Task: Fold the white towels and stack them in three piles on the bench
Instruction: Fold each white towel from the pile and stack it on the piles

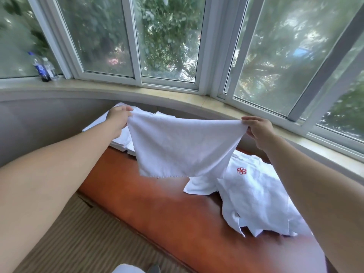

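A white towel (177,146) hangs spread in the air above the reddish-brown wooden bench (149,205). My left hand (118,120) pinches its upper left corner and my right hand (258,132) pinches its upper right corner. The towel's lower edge dangles just over the bench top. Behind my left hand lie folded white towels (118,142) at the bench's far end, partly hidden by the held towel. A loose heap of unfolded white towels (254,198), one with a red flower mark, lies on the right side of the bench.
A curved stone windowsill (177,96) runs behind the bench under large windows. Plastic bottles (44,67) stand on the sill at the far left. Striped carpet (78,239) covers the floor in front of the bench.
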A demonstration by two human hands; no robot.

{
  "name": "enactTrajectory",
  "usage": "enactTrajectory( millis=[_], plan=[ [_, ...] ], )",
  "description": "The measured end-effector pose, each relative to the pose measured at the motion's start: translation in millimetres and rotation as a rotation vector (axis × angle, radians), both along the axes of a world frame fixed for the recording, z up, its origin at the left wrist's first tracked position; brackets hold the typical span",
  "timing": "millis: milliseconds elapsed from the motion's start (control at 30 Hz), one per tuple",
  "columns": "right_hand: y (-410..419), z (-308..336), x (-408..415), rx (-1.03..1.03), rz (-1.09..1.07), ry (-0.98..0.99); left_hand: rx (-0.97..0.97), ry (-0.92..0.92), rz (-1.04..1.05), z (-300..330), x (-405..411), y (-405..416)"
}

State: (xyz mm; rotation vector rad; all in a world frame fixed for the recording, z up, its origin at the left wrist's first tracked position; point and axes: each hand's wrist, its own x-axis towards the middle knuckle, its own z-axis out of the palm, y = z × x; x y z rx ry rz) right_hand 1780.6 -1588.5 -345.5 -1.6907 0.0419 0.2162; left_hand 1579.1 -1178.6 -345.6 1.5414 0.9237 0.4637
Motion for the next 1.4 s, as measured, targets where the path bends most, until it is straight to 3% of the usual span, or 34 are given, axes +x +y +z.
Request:
enactTrajectory(
  millis=[133,233,367,533,667,733,833,933,1000,1133,1333,1400],
  plan=[
    [-6,8,2,-0.171,0.093,-0.043,0.004,0.106,-0.112,2,-3,4],
    [-10,9,1,-0.480,0.225,-0.152,0.059,0.265,-0.316,7,-8,8],
    [-14,4,-1,-0.845,0.273,-0.372,0.476,0.464,-0.448,4,-11,9],
    [-17,1,-12,-0.998,0.177,-0.542,0.785,0.447,-0.421,2,-19,0],
    [-22,1,-24,-0.997,0.089,-0.530,0.937,0.492,-0.381,5,-32,-12],
    [-27,-2,-28,-0.949,0.129,-0.465,0.860,0.547,-0.410,2,-39,-16],
    [-38,-14,-33,-0.771,0.414,-0.159,0.516,0.635,-0.513,-16,-50,-16],
    [-53,-30,-41,-0.808,0.733,0.210,0.314,0.821,-0.659,-36,-64,-12],
    [-60,-38,-44,-0.825,0.792,0.352,0.238,0.899,-0.682,-40,-72,-6],
    [-54,-40,-37,-0.766,0.706,0.412,0.097,0.854,-0.581,-33,-68,19],
    [-3,-50,-25,-0.606,0.439,0.276,0.085,0.657,-0.422,-42,-29,28],
    [19,-74,-25,-0.521,0.318,0.235,-0.001,0.562,-0.406,-65,-16,26]
  ],
)
